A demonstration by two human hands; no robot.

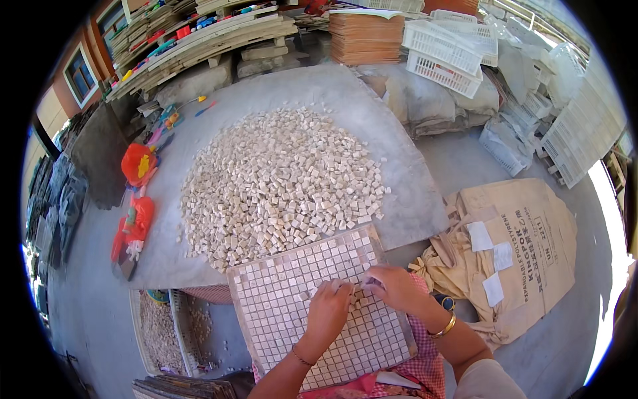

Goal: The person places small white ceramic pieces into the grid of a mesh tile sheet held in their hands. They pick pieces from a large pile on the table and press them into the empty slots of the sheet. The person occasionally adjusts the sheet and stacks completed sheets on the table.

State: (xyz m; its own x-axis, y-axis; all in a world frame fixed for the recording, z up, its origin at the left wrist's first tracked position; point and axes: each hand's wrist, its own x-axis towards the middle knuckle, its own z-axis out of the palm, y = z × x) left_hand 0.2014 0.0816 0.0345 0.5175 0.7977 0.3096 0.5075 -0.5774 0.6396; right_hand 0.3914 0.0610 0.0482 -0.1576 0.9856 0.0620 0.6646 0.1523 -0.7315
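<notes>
A square grid tray (279, 292) lies tilted in front of me, its cells filled with small pale stone mosaic tiles. My left hand (330, 306) rests over its middle, fingers bent and drawn together at the tips. Close on the right, my right hand (397, 287) curls its fingers against the thumb above the same tray. Whatever the fingertips hold is hidden. A few loose tiles (359, 304) lie on the grid between and below the hands. Beyond the tray's far edge spreads a big heap of loose stone tiles (279, 186) on a grey tabletop (412, 206).
Red plastic items (136, 223) lie along the table's left edge. Below stands a white crate (178, 326) with stone bits. At right lies a brown sack (525, 246) with white paper pieces. Farther back are white plastic crates (442, 56), stacked brown sheets (365, 38) and piled boards (206, 46).
</notes>
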